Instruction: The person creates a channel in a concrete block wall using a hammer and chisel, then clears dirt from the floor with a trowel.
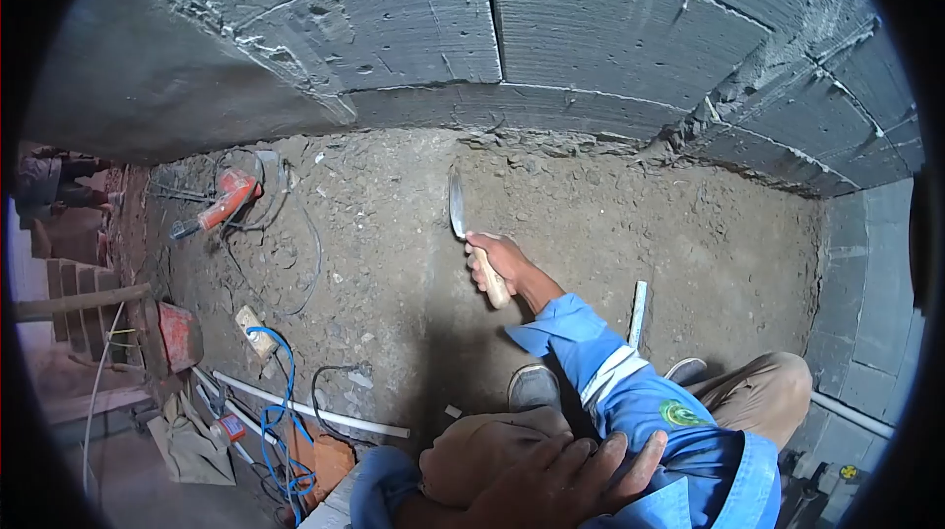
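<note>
My right hand [504, 263] is wrapped round the pale handle of a trowel [456, 202]. The trowel's narrow metal blade points away from me, low over the rough dirt floor [374, 224], its tip towards the block wall. At the bottom of the head view, my left hand [551, 475] lies across my bent knee and against my right sleeve [640, 401]. Its fingers are stretched out and hold nothing.
A grey block wall [600, 27] rises ahead. On the left lie a red power tool [231, 199] with a cord, a socket block [256, 332] with a blue cable, and a white pipe [325, 415]. Another white pipe piece [638, 312] lies right of my arm.
</note>
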Available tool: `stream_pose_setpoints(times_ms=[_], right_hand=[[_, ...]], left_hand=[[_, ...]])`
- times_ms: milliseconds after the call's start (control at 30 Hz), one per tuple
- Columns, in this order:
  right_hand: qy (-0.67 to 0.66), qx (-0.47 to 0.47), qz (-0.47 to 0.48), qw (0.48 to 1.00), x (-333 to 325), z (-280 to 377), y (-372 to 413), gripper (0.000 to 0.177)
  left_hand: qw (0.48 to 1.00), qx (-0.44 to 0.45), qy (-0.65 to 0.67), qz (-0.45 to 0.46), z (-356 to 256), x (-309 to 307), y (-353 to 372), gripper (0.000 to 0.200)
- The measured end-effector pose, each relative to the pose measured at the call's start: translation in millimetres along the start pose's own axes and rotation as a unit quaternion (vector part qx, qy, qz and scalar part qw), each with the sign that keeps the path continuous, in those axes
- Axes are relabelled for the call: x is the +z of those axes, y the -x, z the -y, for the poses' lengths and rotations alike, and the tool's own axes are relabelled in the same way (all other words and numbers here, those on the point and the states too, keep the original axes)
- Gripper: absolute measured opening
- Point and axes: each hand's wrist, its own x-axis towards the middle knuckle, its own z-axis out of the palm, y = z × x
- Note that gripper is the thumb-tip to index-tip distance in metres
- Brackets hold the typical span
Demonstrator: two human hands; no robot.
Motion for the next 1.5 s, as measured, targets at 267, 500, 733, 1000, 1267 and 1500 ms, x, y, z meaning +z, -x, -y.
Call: stream_pose_setpoints(times_ms=[267,500,733,1000,1267,1500], right_hand=[[-0.023,-0.083,-0.072,0.994,-13,-7,39,0.032],[-0.022,-0.069,-0.048,0.996,-9,1,7,0.032],[-0.115,-0.086,-0.061,0.988,-21,-14,63,0.026],[0.002,-0.062,-0.041,0.997,-27,13,22,0.032],[0.046,-0.072,-0.058,0.995,-37,-28,79,0.028],[0.262,0.045,-0.095,0.959,-42,-2,100,0.029]], left_hand=[[0.997,-0.041,-0.015,-0.058,-12,21,16,0.048],[0.999,-0.003,0.020,-0.045,8,-5,2,0.044],[0.995,-0.034,0.009,-0.091,4,14,11,0.044],[0.999,0.006,0.028,-0.041,-2,9,3,0.044],[0.997,0.012,0.023,-0.072,-8,19,3,0.043],[0.993,0.016,0.020,-0.113,-22,28,0,0.044]])
